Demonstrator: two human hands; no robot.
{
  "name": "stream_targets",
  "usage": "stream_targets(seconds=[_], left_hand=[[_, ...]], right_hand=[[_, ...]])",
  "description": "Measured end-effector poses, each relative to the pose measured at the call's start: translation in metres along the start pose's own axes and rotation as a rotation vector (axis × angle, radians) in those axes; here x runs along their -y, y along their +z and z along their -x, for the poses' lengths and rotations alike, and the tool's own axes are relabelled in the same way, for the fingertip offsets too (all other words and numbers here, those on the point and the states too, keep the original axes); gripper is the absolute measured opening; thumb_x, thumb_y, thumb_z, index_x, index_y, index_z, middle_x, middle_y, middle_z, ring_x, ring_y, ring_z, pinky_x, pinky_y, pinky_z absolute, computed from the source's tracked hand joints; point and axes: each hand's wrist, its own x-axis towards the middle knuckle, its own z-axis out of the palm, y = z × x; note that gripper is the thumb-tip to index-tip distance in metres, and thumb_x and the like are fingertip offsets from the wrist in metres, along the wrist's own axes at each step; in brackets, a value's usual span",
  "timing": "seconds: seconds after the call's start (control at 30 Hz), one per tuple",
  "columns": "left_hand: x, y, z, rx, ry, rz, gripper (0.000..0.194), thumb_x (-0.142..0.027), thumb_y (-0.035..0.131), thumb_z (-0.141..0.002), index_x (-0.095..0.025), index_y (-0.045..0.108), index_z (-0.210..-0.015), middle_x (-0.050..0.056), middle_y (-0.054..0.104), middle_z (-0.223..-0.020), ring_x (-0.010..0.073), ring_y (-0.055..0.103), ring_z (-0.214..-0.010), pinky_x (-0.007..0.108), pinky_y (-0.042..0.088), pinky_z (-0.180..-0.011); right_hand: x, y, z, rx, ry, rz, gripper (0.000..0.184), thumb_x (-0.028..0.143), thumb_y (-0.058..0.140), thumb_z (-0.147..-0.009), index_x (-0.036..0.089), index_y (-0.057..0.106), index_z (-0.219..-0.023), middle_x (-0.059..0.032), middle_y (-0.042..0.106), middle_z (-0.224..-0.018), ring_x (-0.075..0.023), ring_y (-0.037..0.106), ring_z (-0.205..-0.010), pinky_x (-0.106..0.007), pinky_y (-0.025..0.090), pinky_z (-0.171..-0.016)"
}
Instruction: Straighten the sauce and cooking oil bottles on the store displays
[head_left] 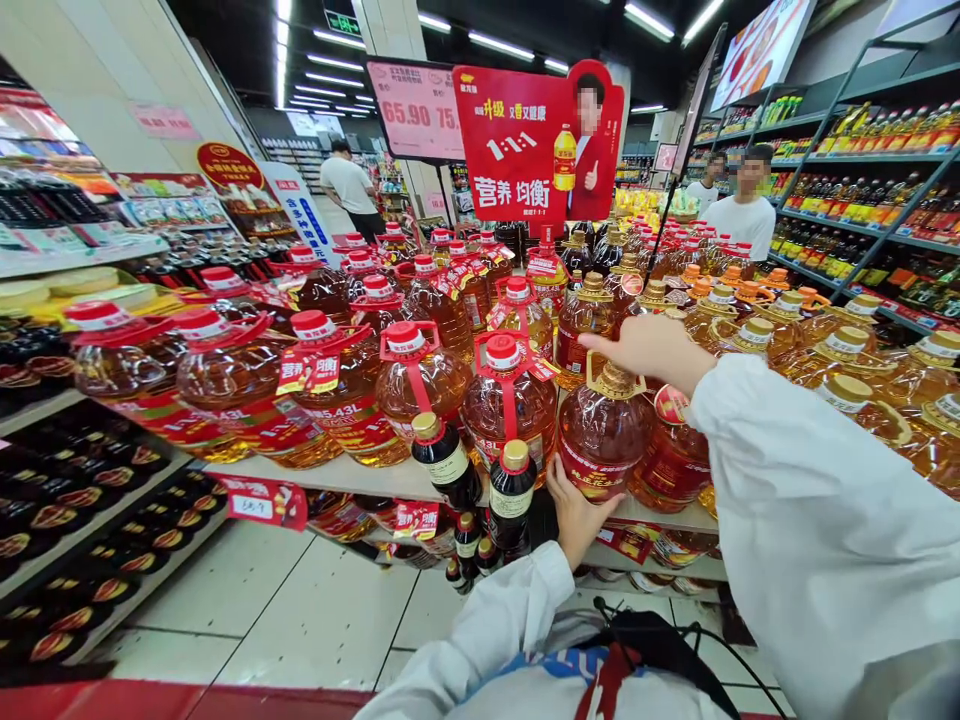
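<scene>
A large cooking oil bottle [604, 430] with a dark red label and a gold cap stands at the front edge of the display shelf. My left hand [581, 512] cups its lower front, thumb and fingers against the label. At its top, my right hand [664, 352] is at the handle beside the cap; the thumb points left and the other fingers are mostly hidden behind the neck. To the left are an oil bottle with a red cap [510, 405] and two small dark bottles, one a soy-sauce-like bottle [512, 490] with a gold cap.
Rows of oil bottles [349, 385] crowd the display around my hands. A red sign [517, 150] rises behind them. Dark bottles fill a lower rack [75, 500] at left, shelving [870, 160] stands at right, and several people are farther back. Pale tiles [292, 590] cover the floor.
</scene>
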Motion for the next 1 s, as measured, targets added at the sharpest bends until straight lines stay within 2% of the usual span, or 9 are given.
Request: stream_targets(seconds=[0.07,0.13,0.2,0.3,0.43,0.57,0.67,0.83,1.0], left_hand=[[0.005,-0.003,-0.005,0.008,0.033,0.012,0.139,-0.054,0.097,-0.054,-0.016,0.012,-0.157,0.025,0.031,-0.15,0.0442,0.035,-0.147,0.062,0.035,-0.119],[0.006,-0.006,-0.005,0.032,0.053,0.018,0.14,-0.054,0.097,-0.053,-0.017,0.012,-0.157,0.025,0.03,-0.151,0.0441,0.036,-0.147,0.061,0.035,-0.119],[0.002,-0.007,0.0,0.054,0.038,0.015,0.136,-0.053,0.095,-0.059,-0.018,0.009,-0.159,0.025,0.028,-0.153,0.0437,0.033,-0.149,0.06,0.034,-0.12],[-0.007,-0.002,0.016,0.037,-0.05,-0.013,0.128,-0.052,0.089,-0.069,-0.016,0.005,-0.16,0.028,0.024,-0.156,0.0441,0.028,-0.151,0.06,0.032,-0.121],[-0.012,0.007,0.028,-0.01,-0.14,-0.042,0.131,-0.052,0.092,-0.065,-0.014,0.008,-0.158,0.03,0.028,-0.153,0.0467,0.03,-0.149,0.061,0.033,-0.119],[-0.006,0.004,0.021,-0.012,-0.128,-0.02,0.128,-0.053,0.093,-0.064,-0.019,0.014,-0.158,0.025,0.035,-0.151,0.0445,0.037,-0.146,0.06,0.036,-0.117],[0.0,-0.003,0.009,0.026,-0.103,0.03,0.128,-0.049,0.095,-0.062,-0.022,0.015,-0.159,0.023,0.036,-0.152,0.0423,0.038,-0.146,0.058,0.037,-0.118],[0.002,-0.01,-0.002,0.101,-0.079,0.076,0.133,-0.044,0.096,-0.06,-0.024,0.011,-0.161,0.021,0.035,-0.154,0.0405,0.038,-0.148,0.058,0.036,-0.12],[-0.003,-0.004,0.008,0.108,-0.174,0.055,0.128,-0.044,0.092,-0.067,-0.025,0.008,-0.162,0.022,0.025,-0.154,0.0427,0.037,-0.148,0.056,0.039,-0.119]], right_hand=[[-0.023,-0.012,-0.003,0.004,-0.106,-0.107,0.078,0.077,0.034,-0.095,0.014,0.074,-0.118,-0.0217,0.071,-0.119,-0.0344,0.067,-0.111,-0.048,0.05,-0.097],[-0.044,-0.016,-0.006,0.096,-0.362,-0.247,0.069,0.074,0.047,-0.092,0.024,0.066,-0.136,-0.0138,0.06,-0.145,-0.0299,0.059,-0.128,-0.044,0.046,-0.105],[-0.058,-0.009,-0.009,0.254,-0.575,-0.342,0.078,0.072,0.064,-0.083,0.031,0.053,-0.149,-0.0069,0.043,-0.162,-0.0269,0.047,-0.143,-0.04,0.042,-0.112],[-0.066,0.012,-0.014,0.408,-0.664,-0.393,0.098,0.068,0.079,-0.068,0.031,0.047,-0.154,-0.0061,0.037,-0.165,-0.0263,0.041,-0.148,-0.038,0.036,-0.117],[-0.066,0.032,-0.013,0.322,-0.602,-0.349,0.099,0.069,0.082,-0.063,0.028,0.054,-0.149,-0.0087,0.05,-0.151,-0.0276,0.053,-0.135,-0.037,0.038,-0.115],[-0.057,0.029,0.004,0.202,-0.371,-0.115,0.098,0.082,0.073,-0.066,0.02,0.06,-0.141,-0.0156,0.061,-0.129,-0.0328,0.062,-0.114,-0.041,0.046,-0.101],[-0.045,0.025,0.016,0.134,-0.265,0.016,0.098,0.09,0.058,-0.073,0.013,0.064,-0.133,-0.02,0.062,-0.125,-0.0348,0.064,-0.108,-0.04,0.048,-0.091],[-0.037,0.023,0.016,0.101,-0.329,0.007,0.078,0.083,0.059,-0.081,0.016,0.063,-0.121,-0.0164,0.07,-0.113,-0.0285,0.067,-0.094,-0.032,0.043,-0.074],[-0.036,0.03,0.017,0.059,-0.275,0.031,0.076,0.086,0.045,-0.087,0.019,0.063,-0.118,-0.0139,0.074,-0.1,-0.0268,0.067,-0.082,-0.03,0.038,-0.067]])
